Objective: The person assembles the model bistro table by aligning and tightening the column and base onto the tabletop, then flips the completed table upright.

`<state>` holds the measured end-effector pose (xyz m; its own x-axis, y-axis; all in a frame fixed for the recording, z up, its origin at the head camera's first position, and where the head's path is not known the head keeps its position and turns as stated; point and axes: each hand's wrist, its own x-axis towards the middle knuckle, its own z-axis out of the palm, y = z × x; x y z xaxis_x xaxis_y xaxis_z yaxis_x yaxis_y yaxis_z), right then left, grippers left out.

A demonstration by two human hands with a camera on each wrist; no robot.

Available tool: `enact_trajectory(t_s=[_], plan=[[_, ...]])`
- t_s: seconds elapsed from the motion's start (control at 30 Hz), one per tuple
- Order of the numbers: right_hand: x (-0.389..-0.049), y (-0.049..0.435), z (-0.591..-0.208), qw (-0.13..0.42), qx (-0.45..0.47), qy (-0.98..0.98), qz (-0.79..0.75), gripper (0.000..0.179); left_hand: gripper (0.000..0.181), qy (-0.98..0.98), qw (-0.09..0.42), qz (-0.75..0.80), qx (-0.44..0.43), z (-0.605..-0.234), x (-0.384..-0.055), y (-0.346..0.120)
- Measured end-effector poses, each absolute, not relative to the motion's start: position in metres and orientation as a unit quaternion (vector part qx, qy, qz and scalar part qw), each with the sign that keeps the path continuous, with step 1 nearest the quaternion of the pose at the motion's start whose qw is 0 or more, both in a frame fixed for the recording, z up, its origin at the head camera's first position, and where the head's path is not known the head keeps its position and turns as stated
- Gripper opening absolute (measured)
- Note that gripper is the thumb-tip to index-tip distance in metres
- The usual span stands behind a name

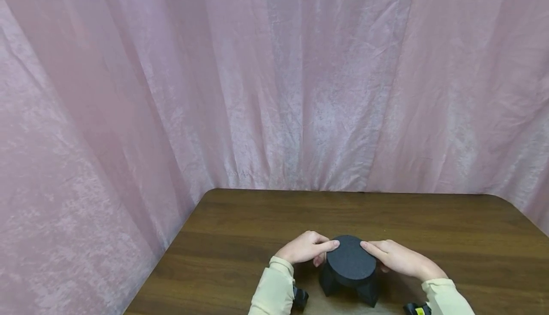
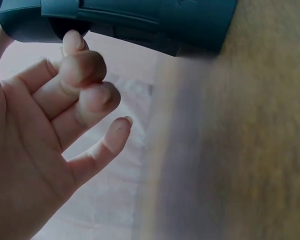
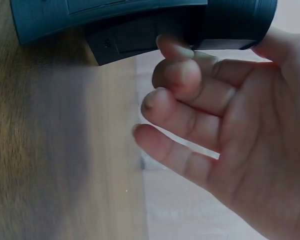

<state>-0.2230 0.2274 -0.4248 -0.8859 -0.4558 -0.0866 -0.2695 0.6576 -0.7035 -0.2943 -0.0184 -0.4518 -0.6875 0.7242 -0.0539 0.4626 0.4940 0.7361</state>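
Note:
A small black stool [image 1: 351,260] with a round, textured top and short wide legs is at the front of the wooden table. My left hand [image 1: 306,248] grips the left side of its top, thumb on the upper face. On the opposite side, my right hand [image 1: 403,260] holds it the same way. In the left wrist view, the index fingertip is tucked under the rim of the stool [image 2: 140,20], and the other fingers are bent below it. The right wrist view has the index finger [image 3: 175,48] hooked beneath the top, with the remaining fingers loosely curved underneath.
The brown wooden table [image 1: 240,219] has rounded far corners. Pink velvet curtains [image 1: 274,91] hang behind it and along its left side. Dark wrist devices [image 1: 300,299] are strapped under both pale sleeves.

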Motion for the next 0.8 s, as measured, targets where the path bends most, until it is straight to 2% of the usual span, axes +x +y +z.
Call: enact_trajectory(t_s=[0.27,0.8], plan=[[-0.2225,0.2275,-0.4254,0.153,-0.19,0.891,-0.383,0.039,0.05,0.841,0.189,0.353,0.364,-0.454,-0.295,-0.0187],[-0.2256,0.2305,-0.4258,0.187,-0.18,0.878,-0.402,0.043,0.059,0.843,0.196,0.347,0.36,-0.4524,-0.2949,-0.0205]])
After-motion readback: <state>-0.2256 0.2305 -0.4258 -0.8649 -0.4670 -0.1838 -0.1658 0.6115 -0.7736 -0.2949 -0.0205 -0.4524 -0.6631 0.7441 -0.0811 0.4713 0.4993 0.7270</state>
